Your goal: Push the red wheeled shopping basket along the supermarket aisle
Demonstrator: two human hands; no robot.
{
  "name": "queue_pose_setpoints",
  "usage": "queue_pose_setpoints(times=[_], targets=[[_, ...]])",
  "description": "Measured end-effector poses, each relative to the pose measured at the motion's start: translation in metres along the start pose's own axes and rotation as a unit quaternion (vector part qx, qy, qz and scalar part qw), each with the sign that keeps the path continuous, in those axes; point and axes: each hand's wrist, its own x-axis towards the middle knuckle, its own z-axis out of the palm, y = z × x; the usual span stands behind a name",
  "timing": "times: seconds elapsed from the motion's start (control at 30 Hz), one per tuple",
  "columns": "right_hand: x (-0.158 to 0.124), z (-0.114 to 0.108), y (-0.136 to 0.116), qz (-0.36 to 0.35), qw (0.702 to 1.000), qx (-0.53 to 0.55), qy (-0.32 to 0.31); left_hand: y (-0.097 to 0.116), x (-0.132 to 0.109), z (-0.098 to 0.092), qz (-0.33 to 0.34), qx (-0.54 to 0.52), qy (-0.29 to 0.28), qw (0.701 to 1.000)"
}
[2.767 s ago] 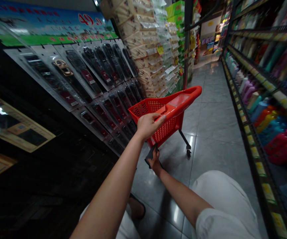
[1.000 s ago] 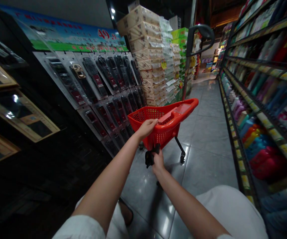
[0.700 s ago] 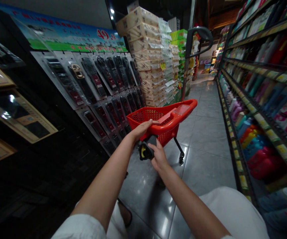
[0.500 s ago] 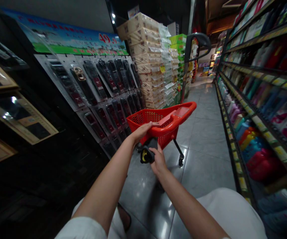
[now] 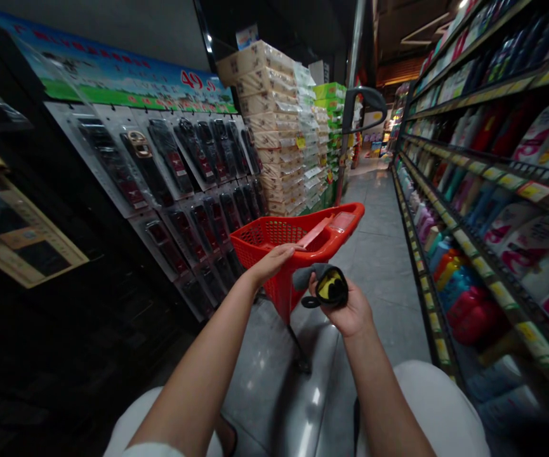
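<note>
My left hand (image 5: 277, 260) is on the near corner of a red plastic shopping cart (image 5: 262, 238), its fingers over the rim. The cart's handle end points to the right. In my right hand (image 5: 355, 312) is a dark grey, soft-looking tube-like item (image 5: 332, 287) with a small loop. Its round end faces me and shows yellow with a black shape; I cannot tell its exact kind. My fingers wrap around it just in front of the cart's near side.
At left, packaged belts (image 5: 198, 152) hang on a display panel, beside framed boxes (image 5: 26, 231). Stacked cartons (image 5: 274, 127) stand behind the cart. A pallet-jack-like handle (image 5: 369, 105) rises beyond. Shelves of bottles (image 5: 483, 222) line the right. Grey tiled floor (image 5: 369, 235) runs between.
My right hand has moved right with the grey item and turned its yellow end more toward me. The cart has shifted slightly left in view; my left hand stays on it.
</note>
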Motion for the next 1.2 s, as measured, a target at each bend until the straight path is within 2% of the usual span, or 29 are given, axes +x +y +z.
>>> queue_pose_setpoints(times=[0.1, 0.17, 0.2, 0.27, 0.37, 0.4, 0.47, 0.57, 0.63, 0.7, 0.83, 0.9, 1.0, 1.13, 1.2], targets=[[-0.01, -0.01, -0.022, -0.127, 0.983, -0.115, 0.058, 0.002, 0.002, 0.009, 0.009, 0.03, 0.002, 1.0], [-0.015, -0.013, -0.025, -0.248, 0.943, -0.205, 0.09, 0.002, 0.003, 0.013, 0.021, 0.06, 0.006, 0.998], [-0.017, -0.014, -0.023, -0.309, 0.91, -0.253, 0.111, 0.002, 0.004, 0.015, 0.025, 0.077, 0.009, 0.997], [-0.017, -0.016, -0.013, -0.404, 0.824, -0.368, 0.149, 0.002, 0.005, 0.019, 0.027, 0.116, 0.019, 0.993], [-0.005, -0.021, 0.002, -0.446, 0.693, -0.549, 0.142, 0.002, 0.003, 0.023, 0.016, 0.18, 0.041, 0.983], [0.003, -0.022, 0.002, -0.446, 0.662, -0.587, 0.131, 0.003, 0.002, 0.025, 0.013, 0.195, 0.046, 0.98], [0.023, -0.024, -0.01, -0.456, 0.63, -0.615, 0.13, 0.005, 0.0, 0.026, 0.011, 0.206, 0.051, 0.977], [0.053, -0.023, -0.043, -0.459, 0.633, -0.598, 0.177, 0.008, 0.0, 0.027, 0.015, 0.206, 0.045, 0.977], [0.059, -0.024, -0.053, -0.457, 0.637, -0.592, 0.189, 0.008, 0.002, 0.027, 0.018, 0.205, 0.043, 0.978], [0.051, -0.027, -0.045, -0.457, 0.631, -0.603, 0.17, 0.007, 0.005, 0.025, 0.017, 0.201, 0.045, 0.978], [0.023, -0.037, -0.003, -0.446, 0.625, -0.632, 0.105, 0.004, 0.005, 0.02, 0.013, 0.18, 0.054, 0.982], [0.024, -0.04, -0.001, -0.449, 0.629, -0.627, 0.099, 0.005, 0.003, 0.017, 0.012, 0.168, 0.055, 0.984], [0.053, -0.037, -0.039, -0.467, 0.634, -0.599, 0.146, 0.007, 0.001, 0.015, 0.007, 0.157, 0.054, 0.986], [0.101, -0.029, -0.108, -0.443, 0.675, -0.557, 0.195, 0.008, 0.003, 0.017, 0.013, 0.147, 0.042, 0.988], [0.105, -0.026, -0.118, -0.425, 0.678, -0.561, 0.213, 0.006, 0.004, 0.018, 0.021, 0.141, 0.041, 0.989]])
